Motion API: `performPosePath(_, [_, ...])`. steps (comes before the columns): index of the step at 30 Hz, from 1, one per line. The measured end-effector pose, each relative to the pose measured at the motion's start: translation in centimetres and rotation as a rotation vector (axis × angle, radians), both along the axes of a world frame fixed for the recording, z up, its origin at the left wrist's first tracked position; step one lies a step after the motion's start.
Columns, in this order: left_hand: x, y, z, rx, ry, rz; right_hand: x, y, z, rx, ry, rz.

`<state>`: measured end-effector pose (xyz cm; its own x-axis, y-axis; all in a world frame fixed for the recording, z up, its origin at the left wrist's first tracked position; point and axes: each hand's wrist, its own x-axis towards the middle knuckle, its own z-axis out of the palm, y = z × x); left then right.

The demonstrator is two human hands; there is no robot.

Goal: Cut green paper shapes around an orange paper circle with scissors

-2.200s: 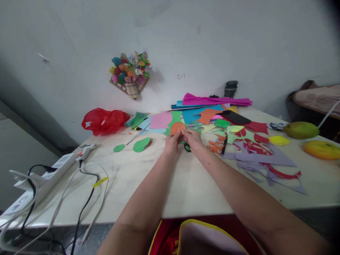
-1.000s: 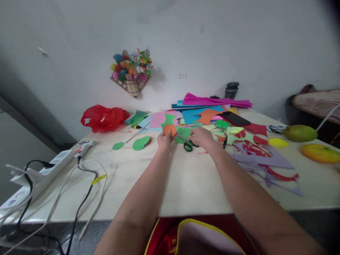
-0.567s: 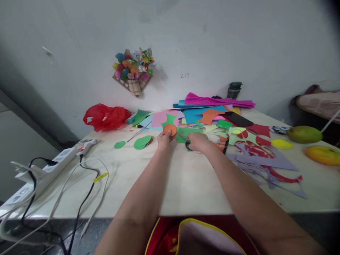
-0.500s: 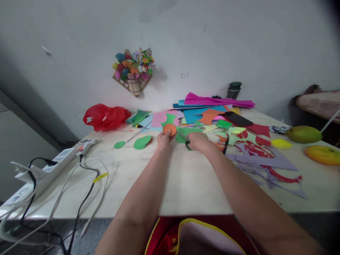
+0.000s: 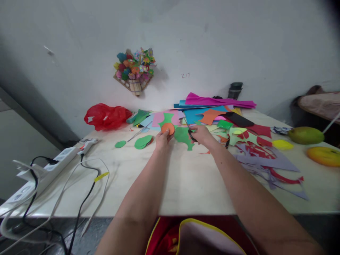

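Note:
My left hand (image 5: 162,140) pinches an orange paper circle (image 5: 168,129), thumb on its face. Green paper (image 5: 167,118) shows directly behind the circle's upper edge. To the right, my right hand (image 5: 203,136) grips scissors (image 5: 191,135) by their black handles, with the blades pointing up and away, apart from the circle. Between the hands lies a green sheet (image 5: 183,137) with curved cut edges; whether it joins the green behind the circle, I cannot tell. Left of my left hand are overlapping green ovals (image 5: 143,142) and a single small green oval (image 5: 120,144).
Coloured sheets (image 5: 207,115) are piled at the back. Purple and red scraps (image 5: 262,159) spread at right, near two mangoes (image 5: 305,135). A red plastic bag (image 5: 107,117) sits back left. A power strip (image 5: 47,173) with trailing cables (image 5: 85,198) occupies the left edge.
My left hand has shifted slightly left with the orange circle. The scissors have drawn back from the paper beside the circle and now point upward, uncovering more of the green sheet.

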<state>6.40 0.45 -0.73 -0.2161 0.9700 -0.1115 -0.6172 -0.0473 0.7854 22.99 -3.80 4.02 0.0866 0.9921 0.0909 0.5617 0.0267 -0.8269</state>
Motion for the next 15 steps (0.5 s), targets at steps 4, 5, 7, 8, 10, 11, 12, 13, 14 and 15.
performPosePath(4, [-0.1, 0.3, -0.2, 0.0, -0.001, 0.009, 0.1, -0.4, 0.3, 0.013, 0.405, 0.171])
performPosePath(5, [-0.2, 0.4, -0.3, 0.002, 0.0, 0.007, 0.2, -0.5, 0.3, 0.001, 0.42, 0.22])
performPosePath(7, [-0.2, 0.4, -0.3, 0.006, 0.006, 0.002, 0.6, -0.7, 0.3, -0.049, 0.41, 0.32])
performPosePath(8, [-0.3, 0.4, -0.4, 0.009, 0.009, 0.003, 0.8, -0.7, 0.2, -0.072, 0.398, 0.368])
performPosePath(10, [-0.3, 0.5, -0.4, 0.018, 0.007, 0.005, 1.1, -0.7, 0.0, -0.103, 0.372, 0.449])
performPosePath(11, [-0.3, 0.5, -0.4, 0.023, 0.003, 0.008, 1.3, -0.7, -0.1, -0.112, 0.359, 0.473])
performPosePath(12, [-0.4, 0.5, -0.5, 0.028, -0.001, 0.012, 1.4, -0.6, -0.2, -0.118, 0.349, 0.485])
performPosePath(13, [-0.4, 0.6, -0.5, 0.03, -0.004, 0.015, 1.4, -0.6, -0.3, -0.125, 0.343, 0.486])
performPosePath(14, [-0.4, 0.6, -0.5, 0.031, -0.005, 0.017, 1.5, -0.6, -0.3, -0.132, 0.339, 0.485])
performPosePath(15, [-0.4, 0.6, -0.5, 0.031, -0.005, 0.019, 1.5, -0.6, -0.3, -0.139, 0.338, 0.484])
